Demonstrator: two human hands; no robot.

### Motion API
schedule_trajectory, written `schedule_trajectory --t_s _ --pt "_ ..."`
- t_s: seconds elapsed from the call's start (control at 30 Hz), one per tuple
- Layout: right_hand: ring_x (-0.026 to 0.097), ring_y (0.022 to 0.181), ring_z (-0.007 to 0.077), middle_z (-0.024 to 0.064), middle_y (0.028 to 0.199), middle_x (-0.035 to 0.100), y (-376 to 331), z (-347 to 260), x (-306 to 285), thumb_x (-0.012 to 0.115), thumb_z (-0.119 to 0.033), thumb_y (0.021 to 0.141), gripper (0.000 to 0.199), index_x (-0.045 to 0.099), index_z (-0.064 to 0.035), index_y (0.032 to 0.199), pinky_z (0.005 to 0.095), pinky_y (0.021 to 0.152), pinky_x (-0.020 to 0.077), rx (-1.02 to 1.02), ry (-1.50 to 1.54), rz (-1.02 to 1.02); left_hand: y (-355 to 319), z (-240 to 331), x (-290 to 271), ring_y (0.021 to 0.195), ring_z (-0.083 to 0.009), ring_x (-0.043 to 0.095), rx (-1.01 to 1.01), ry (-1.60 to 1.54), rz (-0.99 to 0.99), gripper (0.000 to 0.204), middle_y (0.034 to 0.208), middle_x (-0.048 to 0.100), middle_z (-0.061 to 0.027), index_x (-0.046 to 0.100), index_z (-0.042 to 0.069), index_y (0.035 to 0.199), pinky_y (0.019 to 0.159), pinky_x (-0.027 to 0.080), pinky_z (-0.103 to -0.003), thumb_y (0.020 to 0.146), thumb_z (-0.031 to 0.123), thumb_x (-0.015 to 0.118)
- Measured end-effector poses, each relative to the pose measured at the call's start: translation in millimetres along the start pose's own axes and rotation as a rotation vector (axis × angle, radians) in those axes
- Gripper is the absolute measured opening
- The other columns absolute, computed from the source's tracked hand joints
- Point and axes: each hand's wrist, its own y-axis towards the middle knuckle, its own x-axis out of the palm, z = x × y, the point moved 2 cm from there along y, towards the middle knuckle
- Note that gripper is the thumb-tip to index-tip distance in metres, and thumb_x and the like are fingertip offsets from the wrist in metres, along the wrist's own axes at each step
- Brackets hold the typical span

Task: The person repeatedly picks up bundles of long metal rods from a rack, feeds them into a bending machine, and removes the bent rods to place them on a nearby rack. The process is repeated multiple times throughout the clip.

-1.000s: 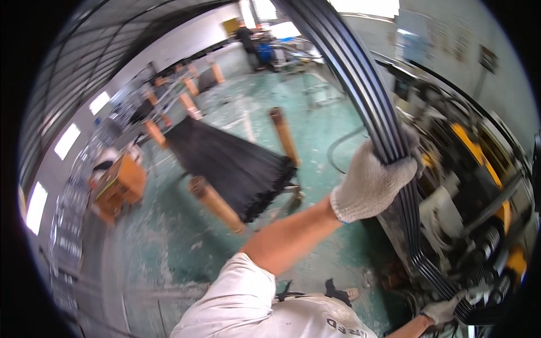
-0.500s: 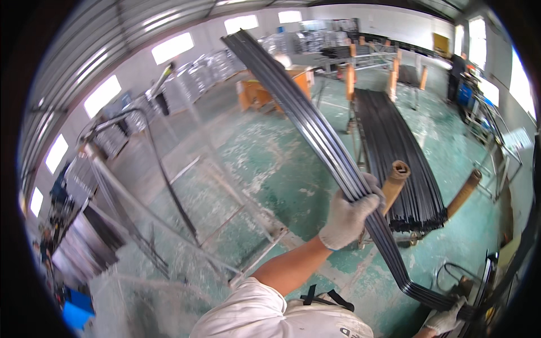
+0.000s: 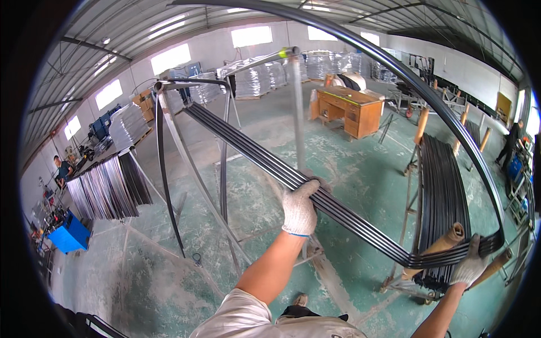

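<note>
Gripping from two spots, both gloved hands are clamping a bundle of long, thin black metal strips. The left hand, in a white knit glove, is closing over the bundle near its middle, thumb on the near side and fingers curling over the top. The right hand, also gloved, is wrapping the near end of the bundle at about four o'clock in the view.

From that right-hand end the strips are running up toward ten o'clock, reaching the top of a bare grey steel frame rack, though whether they are resting on it I cannot tell. The bundle is hanging in the air above the floor, at chest height.

Judging by the length and the slight sag, the strips are likely heavy as a group yet springy, each one flexing on its own. The smooth dark faces are probably slippery, so the stack may be sliding apart if held loosely. Holding wide apart, at the middle and the end as now, seems the sound way.

Behind the right hand, at three o'clock, a second rack with brown padded posts is carrying more curved black strips. At one o'clock a wooden desk is standing on the green concrete floor. At nine o'clock another stack of dark strips is lying on a support.
</note>
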Motion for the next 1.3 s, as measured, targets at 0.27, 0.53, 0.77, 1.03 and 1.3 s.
schedule_trajectory --t_s 0.27,0.53,0.77,1.03,1.3 --pt "0.073 0.094 0.0239 0.0103 0.103 0.082 -11 -183 244 0.086 -0.041 0.105 0.045 0.081 -0.0005 0.123 0.0411 0.095 0.0571 -0.179 -0.041 -0.174 153 96 -110 0.085 -0.0372 0.076 0.176 -0.155 0.129 0.031 0.094 0.070 -0.0170 0.059 0.001 0.124 0.086 0.066 -0.052 0.095 -0.010 0.060" --pt "0.079 0.111 0.0418 0.0247 0.118 0.083 -46 -446 401 0.073 -0.040 0.107 0.051 0.076 0.0033 0.133 0.0490 0.102 0.0590 -0.556 -0.104 -0.402 266 144 -230 0.100 -0.0362 0.074 0.128 -0.387 0.172 0.015 0.106 0.072 -0.0164 0.062 0.002 0.116 0.107 0.060 -0.061 0.104 -0.005 0.058" --pt "0.075 0.127 0.0466 0.0315 0.140 0.075 -190 -559 519 0.060 -0.026 0.113 0.056 0.052 -0.0014 0.163 0.0516 0.113 0.0585 -0.896 -0.108 -0.844 280 155 -277 0.110 -0.0359 0.078 0.071 -0.575 0.244 0.008 0.113 0.078 -0.0155 0.067 -0.001 0.115 0.108 0.065 -0.061 0.111 0.004 0.063" --pt "0.074 0.129 0.0459 0.0344 0.140 0.071 -369 -534 605 0.067 -0.021 0.106 0.070 0.044 0.0037 0.167 0.0528 0.112 0.0599 -1.041 0.145 -1.179 254 152 -272 0.080 -0.0205 0.058 0.002 -0.401 0.106 0.035 0.089 0.067 -0.0042 0.071 0.003 0.120 0.081 0.051 -0.041 0.115 0.037 0.064" --pt "0.076 0.116 0.0347 0.0193 0.127 0.076 -327 -329 517 0.079 -0.031 0.096 0.058 0.068 -0.0029 0.145 0.0487 0.101 0.0610 -1.151 0.282 -0.937 199 104 -385 0.108 -0.0240 0.063 -0.065 0.108 0.083 0.027 0.111 0.069 -0.0055 0.069 0.011 0.119 0.104 0.049 -0.044 0.115 0.038 0.070"
